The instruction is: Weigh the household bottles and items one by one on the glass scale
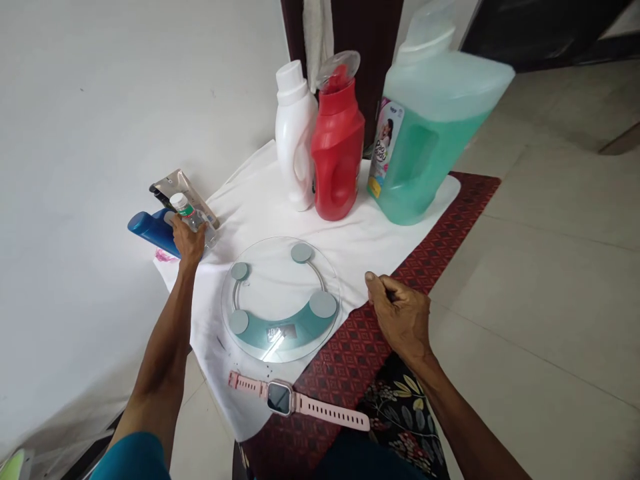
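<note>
At the far left of the table, my left hand (189, 243) has its fingers around a small clear bottle (187, 211) with a white cap and green label. Beside that hand lies a blue bottle (153, 230), and a beige tube (186, 187) is just behind. My right hand (403, 317) is curled into a loose fist over the red patterned cloth, its thumb on top, and nothing shows in it. Between both hands lies a round glass weighing scale (287, 328) with grey pads and a teal band around a small display.
A white jug (293, 140), a red jug (336, 150) and a large jug of green liquid (417, 147) stand at the back. A pink-strapped smartwatch (279, 398) lies near the front edge. White cloth (250, 200) covers the table, with a wall (125, 87) at left.
</note>
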